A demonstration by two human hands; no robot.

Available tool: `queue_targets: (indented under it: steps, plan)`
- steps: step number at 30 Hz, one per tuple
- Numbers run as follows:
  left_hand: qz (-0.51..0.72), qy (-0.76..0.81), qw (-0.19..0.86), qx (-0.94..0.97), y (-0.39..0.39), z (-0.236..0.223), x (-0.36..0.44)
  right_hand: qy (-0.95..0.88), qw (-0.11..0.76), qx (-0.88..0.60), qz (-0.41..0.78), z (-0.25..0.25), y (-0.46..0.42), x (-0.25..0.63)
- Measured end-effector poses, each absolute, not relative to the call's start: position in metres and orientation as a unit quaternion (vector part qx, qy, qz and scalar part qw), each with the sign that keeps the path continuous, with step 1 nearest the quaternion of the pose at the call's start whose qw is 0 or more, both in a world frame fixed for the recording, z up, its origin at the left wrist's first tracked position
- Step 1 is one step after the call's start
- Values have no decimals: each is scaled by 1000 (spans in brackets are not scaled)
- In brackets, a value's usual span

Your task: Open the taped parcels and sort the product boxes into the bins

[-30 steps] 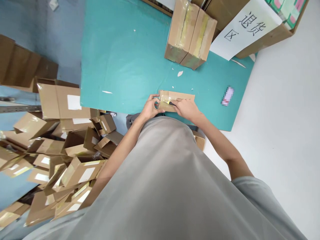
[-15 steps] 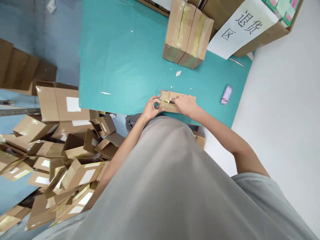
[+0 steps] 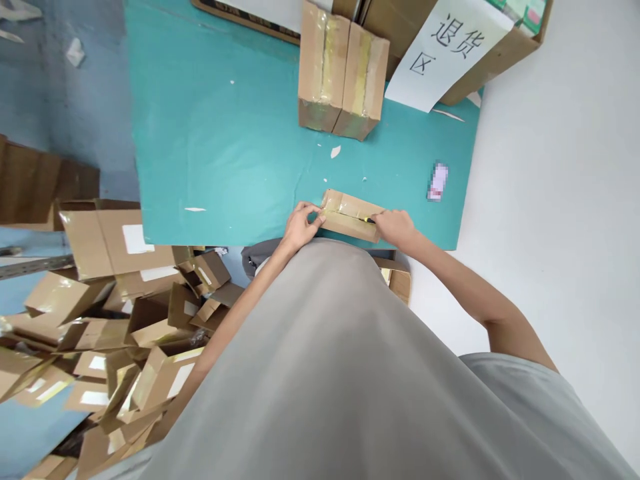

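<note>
A small taped cardboard box [image 3: 345, 225] lies near the front edge of the teal table, slightly tilted across my view. My left hand [image 3: 300, 225] grips its left end, thumb and fingers curled at the corner. Closed around a small box cutter [image 3: 369, 220] with a yellow and black body, my right hand [image 3: 397, 228] is over the box's right end. Only the cutter's front part shows; its handle is hidden in my fist. A slit runs along the tape on the box's top seam.
Two taped cartons [image 3: 341, 73] stand at the back of the teal table [image 3: 225, 153]. Behind them is a carton with a white paper sign [image 3: 445, 53]. A blurred pinkish object [image 3: 438, 181] lies at right, paper scraps [image 3: 335, 152] mid-table. Opened cartons [image 3: 150, 327] heap on the floor at left.
My right hand has drawn the box cutter rightward along the box's seam to its right end. My left hand stays at the left end. The view has shifted somewhat.
</note>
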State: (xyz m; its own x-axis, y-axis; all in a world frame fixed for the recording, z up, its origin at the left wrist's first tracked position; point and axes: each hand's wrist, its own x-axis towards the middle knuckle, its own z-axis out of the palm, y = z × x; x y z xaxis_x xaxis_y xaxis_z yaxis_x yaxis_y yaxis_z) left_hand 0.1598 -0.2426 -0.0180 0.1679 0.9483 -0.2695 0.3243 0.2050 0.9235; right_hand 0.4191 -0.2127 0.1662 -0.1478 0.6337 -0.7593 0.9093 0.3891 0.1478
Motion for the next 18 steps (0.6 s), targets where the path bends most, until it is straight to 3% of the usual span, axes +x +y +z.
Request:
queue_targets:
  steps: [5,8,12,16,18]
  plan:
    - [288,575,521,561,-240,-17,166,678,409,585,-177,171,-250,479]
    - [285,573,529,558,-240,-17,164,688,359,596,-207,173,-267,505]
    - [322,597,550,487,-243,-23,146,673,165,655,-301,166,-279,539]
    - [355,622,577,393,-248,-29,124,499,-93,766,-395,125,-285,530]
    - [357,633,577,373,-251,-30,118,411,-172,788,-425,96,-283,505]
